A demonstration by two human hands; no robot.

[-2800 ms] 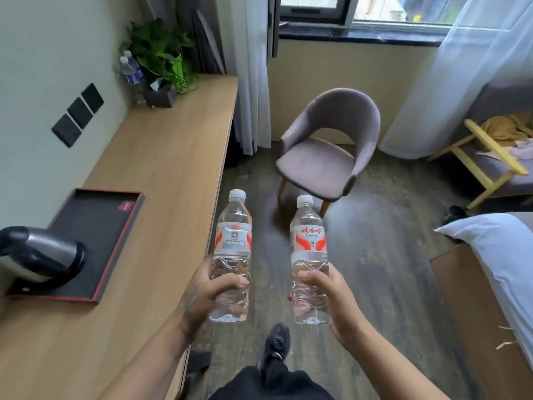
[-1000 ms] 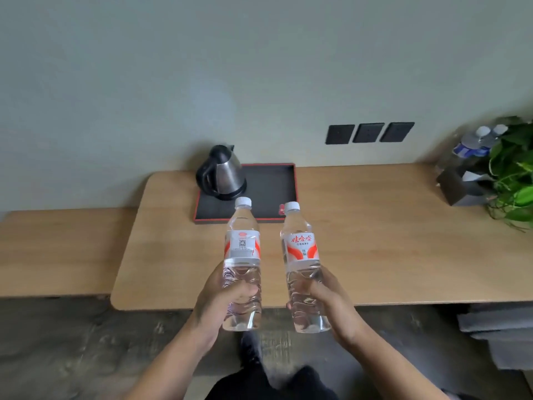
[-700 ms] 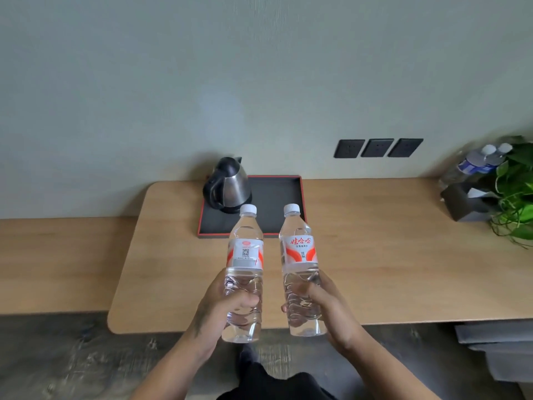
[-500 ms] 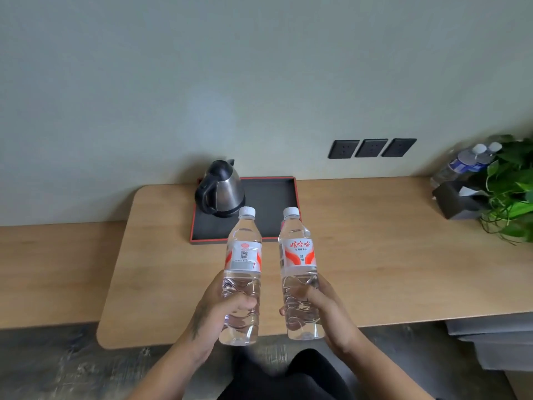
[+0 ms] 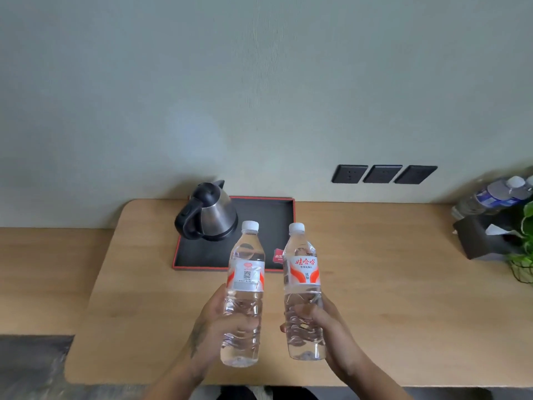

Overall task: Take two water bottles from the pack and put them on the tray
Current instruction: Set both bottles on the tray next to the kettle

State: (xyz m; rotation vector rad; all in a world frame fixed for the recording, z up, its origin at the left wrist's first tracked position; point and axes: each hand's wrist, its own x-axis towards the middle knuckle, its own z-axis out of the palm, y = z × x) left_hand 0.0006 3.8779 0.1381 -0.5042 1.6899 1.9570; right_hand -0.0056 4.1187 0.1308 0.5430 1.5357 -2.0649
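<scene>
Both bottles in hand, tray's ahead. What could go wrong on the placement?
1. The kettle takes the tray's left rear part; the bottle in the left hand could knock it.
2. Each bottle is gripped low on its body, the left bottle and the right bottle alike, so a tall bottle may tip when set down.
3. A small red card lies on the tray near its front edge; a base landing on it might wobble.

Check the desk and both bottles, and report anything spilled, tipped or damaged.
Nothing stands out. The left hand and right hand each hold a capped water bottle roughly upright. The kettle stands on the tray; the desk looks dry.
</scene>
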